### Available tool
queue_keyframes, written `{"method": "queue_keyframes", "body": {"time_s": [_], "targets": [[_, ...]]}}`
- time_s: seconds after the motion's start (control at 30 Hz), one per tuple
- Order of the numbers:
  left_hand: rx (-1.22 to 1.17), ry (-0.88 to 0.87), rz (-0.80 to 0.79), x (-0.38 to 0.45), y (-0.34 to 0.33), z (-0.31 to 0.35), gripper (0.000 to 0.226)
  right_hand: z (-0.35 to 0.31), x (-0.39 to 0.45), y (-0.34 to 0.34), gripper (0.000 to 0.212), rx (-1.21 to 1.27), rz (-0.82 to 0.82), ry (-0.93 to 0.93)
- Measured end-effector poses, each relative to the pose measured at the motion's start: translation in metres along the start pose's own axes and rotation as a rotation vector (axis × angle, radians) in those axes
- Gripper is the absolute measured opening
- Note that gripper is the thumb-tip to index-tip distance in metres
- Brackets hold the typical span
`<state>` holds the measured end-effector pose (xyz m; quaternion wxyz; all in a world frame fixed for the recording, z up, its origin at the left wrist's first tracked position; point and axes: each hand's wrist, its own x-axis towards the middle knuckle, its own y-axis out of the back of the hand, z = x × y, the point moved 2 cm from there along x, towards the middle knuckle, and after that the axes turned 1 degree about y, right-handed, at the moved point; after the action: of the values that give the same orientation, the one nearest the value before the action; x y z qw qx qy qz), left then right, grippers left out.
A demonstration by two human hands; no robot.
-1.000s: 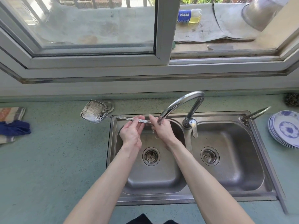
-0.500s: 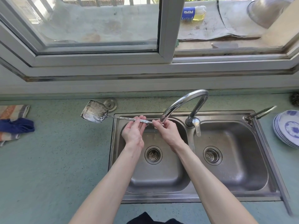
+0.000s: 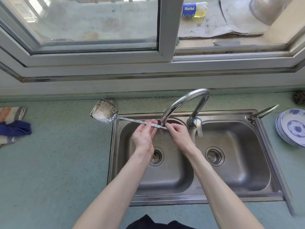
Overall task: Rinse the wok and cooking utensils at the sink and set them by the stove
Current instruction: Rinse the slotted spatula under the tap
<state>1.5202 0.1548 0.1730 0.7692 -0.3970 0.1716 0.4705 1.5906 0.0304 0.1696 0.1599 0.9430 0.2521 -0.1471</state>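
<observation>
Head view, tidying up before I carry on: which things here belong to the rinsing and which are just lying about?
In use:
spatula, held by left hand and right hand
faucet
sink

Lying about:
stack of plates
cloths
Pepsi bottle outside the window

A single head-worn wide-angle camera looks forward and steeply down from close above the double sink (image 3: 194, 198), which fills the middle of the frame. Both forearms enter from the bottom edge. The window frame (image 3: 166, 30) spans the top, bowed by the lens, and the table (image 3: 54, 171) spreads across the lower left.
</observation>
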Motion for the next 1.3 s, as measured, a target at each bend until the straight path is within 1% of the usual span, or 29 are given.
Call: {"method": "queue_keyframes", "body": {"time_s": [0.03,0.1,0.17,0.23,0.37,0.53,0.6,0.7,0.8,0.9,0.97,1.1,1.2,1.23,1.3], "targets": [[-0.004,0.005,-0.005,-0.002,-0.001,-0.003,0.007,-0.003,0.001,0.002,0.045,-0.074,0.0,0.041],[0.002,0.017,-0.014,-0.006,-0.002,-0.007,0.004,-0.007,0.001,0.0,0.054,-0.25,-0.015,0.103],[-0.007,0.029,-0.019,-0.007,-0.003,-0.007,0.004,-0.01,0.001,-0.002,0.06,-0.408,-0.019,0.137],[-0.02,0.046,-0.02,-0.004,-0.003,-0.005,0.006,-0.013,-0.002,-0.002,0.053,-0.376,-0.04,0.151],[-0.003,0.078,-0.052,0.0,-0.004,-0.001,0.019,-0.013,-0.013,0.004,0.046,-0.286,-0.083,0.164],[-0.02,0.073,0.029,0.013,-0.001,0.003,0.026,-0.004,-0.03,0.026,0.044,-0.272,-0.097,0.165],[-0.014,0.072,0.033,0.016,-0.001,0.006,0.025,0.001,-0.037,0.038,0.045,-0.242,-0.096,0.163],[0.022,0.076,0.027,0.016,-0.005,0.009,0.02,0.008,-0.045,0.051,0.046,-0.168,-0.091,0.11],[-0.005,0.059,0.108,0.021,-0.007,0.018,0.012,0.013,-0.051,0.066,0.048,-0.083,-0.068,0.062],[0.007,0.072,0.116,0.021,-0.009,0.021,0.01,0.018,-0.057,0.078,0.049,-0.06,-0.074,0.052],[0.021,0.093,0.114,0.016,-0.01,0.015,0.015,0.02,-0.06,0.084,0.048,-0.156,-0.069,0.067],[0.027,0.134,0.117,0.009,-0.005,0.0,0.021,0.015,-0.064,0.095,0.045,-0.517,-0.015,0.063],[0.039,0.192,0.097,0.004,-0.002,-0.018,0.025,0.005,-0.068,0.093,0.047,-0.721,0.027,0.07],[0.052,0.208,0.089,0.001,-0.002,-0.023,0.024,0.003,-0.069,0.092,0.048,-0.764,0.034,0.076],[0.081,0.233,0.079,-0.001,-0.001,-0.031,0.013,0.0,-0.071,0.093,0.05,-0.814,0.058,0.098]]}}
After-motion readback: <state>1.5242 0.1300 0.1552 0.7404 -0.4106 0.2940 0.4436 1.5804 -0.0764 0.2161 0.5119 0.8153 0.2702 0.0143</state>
